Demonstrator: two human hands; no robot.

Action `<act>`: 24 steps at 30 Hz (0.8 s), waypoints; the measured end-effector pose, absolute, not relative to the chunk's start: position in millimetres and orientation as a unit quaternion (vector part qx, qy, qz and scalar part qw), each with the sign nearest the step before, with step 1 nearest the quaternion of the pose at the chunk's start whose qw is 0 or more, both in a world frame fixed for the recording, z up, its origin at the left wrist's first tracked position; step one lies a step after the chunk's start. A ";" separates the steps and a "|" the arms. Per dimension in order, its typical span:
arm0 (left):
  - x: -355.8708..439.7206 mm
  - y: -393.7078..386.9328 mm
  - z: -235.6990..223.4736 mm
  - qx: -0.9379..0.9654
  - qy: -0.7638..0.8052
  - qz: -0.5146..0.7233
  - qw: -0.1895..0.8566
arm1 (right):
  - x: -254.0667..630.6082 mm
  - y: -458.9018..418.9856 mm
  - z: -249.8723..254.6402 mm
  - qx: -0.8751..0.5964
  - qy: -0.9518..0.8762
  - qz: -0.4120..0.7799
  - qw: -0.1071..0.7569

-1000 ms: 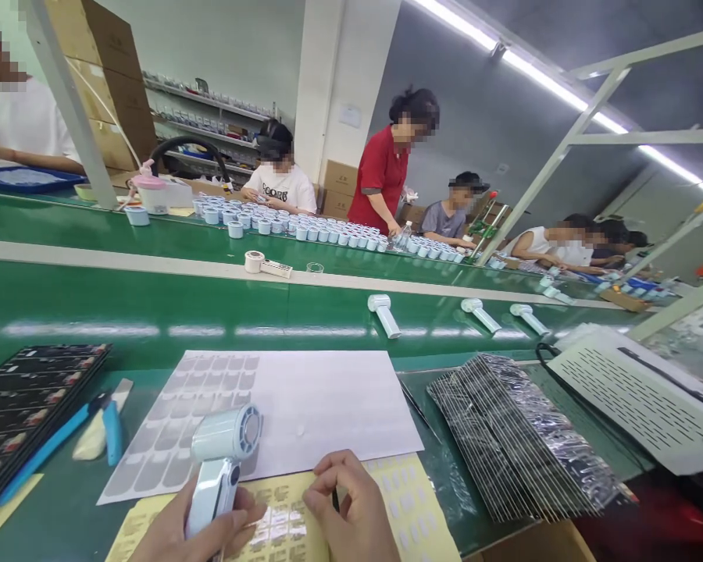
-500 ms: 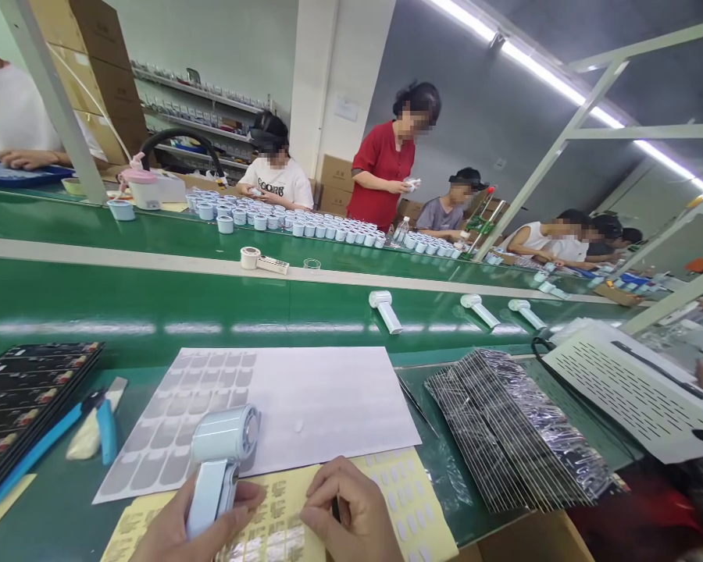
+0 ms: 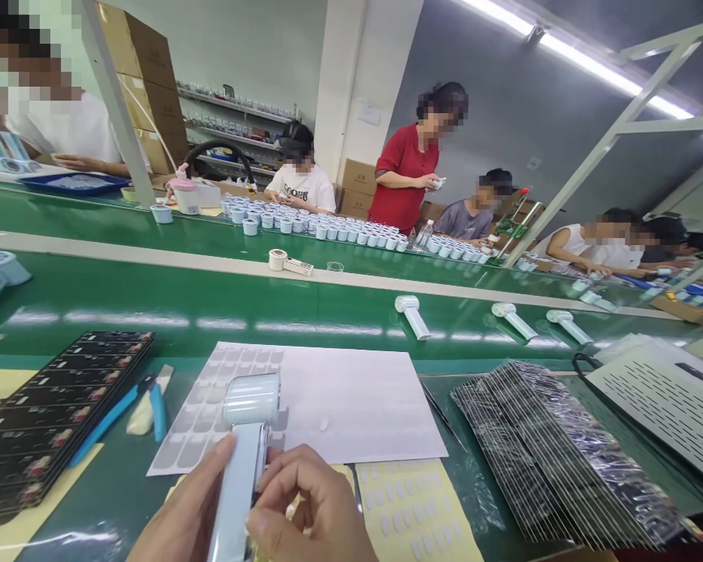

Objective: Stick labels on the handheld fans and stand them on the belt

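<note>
One handheld fan (image 3: 241, 460) gripped, both hands (three more on belt (image 3: 152, 300)).

Green conveyor belt (image 3: 152, 300), white pillar (image 3: 360, 78), ceiling strip light (image 3: 591, 66).

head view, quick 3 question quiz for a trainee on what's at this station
1. True or false: both hands touch the handheld fan.
2. What lies right of the white sheet? A) silvery stack B) black trays C) blue cutters
3. How many fans lie in a row on the green belt beyond the sheet?

Key:
1. True: left hand grips the handle, right hand presses it.
2. A, the silvery stack.
3. Three.
</note>
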State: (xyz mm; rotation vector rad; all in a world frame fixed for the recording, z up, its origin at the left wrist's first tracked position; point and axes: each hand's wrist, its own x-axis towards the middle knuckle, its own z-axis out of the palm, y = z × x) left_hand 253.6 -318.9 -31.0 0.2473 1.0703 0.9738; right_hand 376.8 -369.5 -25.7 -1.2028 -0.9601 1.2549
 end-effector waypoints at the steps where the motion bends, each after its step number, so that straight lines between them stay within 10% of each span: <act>1: 253.7 -317.5 -28.8 0.114 0.491 0.452 0.736 | 374.5 -367.4 -21.4 -0.518 -0.410 0.530 0.532; 24: 244.4 -310.4 -21.2 0.021 0.501 0.445 0.742 | 364.1 -352.3 -29.4 -0.541 -0.570 0.376 0.491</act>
